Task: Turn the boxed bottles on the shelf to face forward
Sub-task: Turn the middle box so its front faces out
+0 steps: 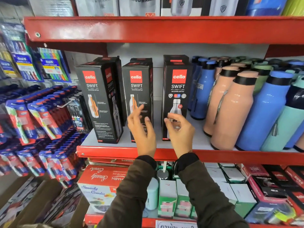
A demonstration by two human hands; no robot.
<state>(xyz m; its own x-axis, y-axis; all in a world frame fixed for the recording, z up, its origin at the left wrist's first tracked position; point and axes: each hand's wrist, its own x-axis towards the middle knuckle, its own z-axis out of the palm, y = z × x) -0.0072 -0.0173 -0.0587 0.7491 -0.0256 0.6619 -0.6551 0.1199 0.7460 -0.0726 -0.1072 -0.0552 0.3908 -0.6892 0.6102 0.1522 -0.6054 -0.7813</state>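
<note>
Up close, hovering before the middle boxed bottle (137, 96): left hand (142, 129) loosely spread, fingers blurred, gripping nothing, overlapping that box's lower front. Reaching alongside, to the right of the middle box: right hand (180, 130) with thumb and fingers curled half apart at the lower front of the right boxed bottle (176, 96); touching it or merely near it cannot be told. Covering both wrists: dark sleeves (205, 195).

Standing upright on the grey shelf surface (158, 140), three black boxes in a row. Sitting left of the middle box: the left boxed bottle (98, 102), turned at an angle, showing two faces at once. Showing the picture-of-a-steel-bottle face squarely: the right box. Opening between the middle and right boxes: a bare strip of shelf running back to the rear panel; a narrower gap on the middle box's left. Lining up behind each front box: more black boxes.

Running below the middle box: the red front lip (115, 151) of the shelf. Overhanging above it: a red upper shelf edge (164, 28), leaving headroom over the box tops. Crowding farther right of the middle box: loose bottles (230, 109) in peach, blue and teal. Hanging far left of it: toothbrush packs (41, 119). Stacked beneath it: boxed goods (98, 180) on a lower shelf.
</note>
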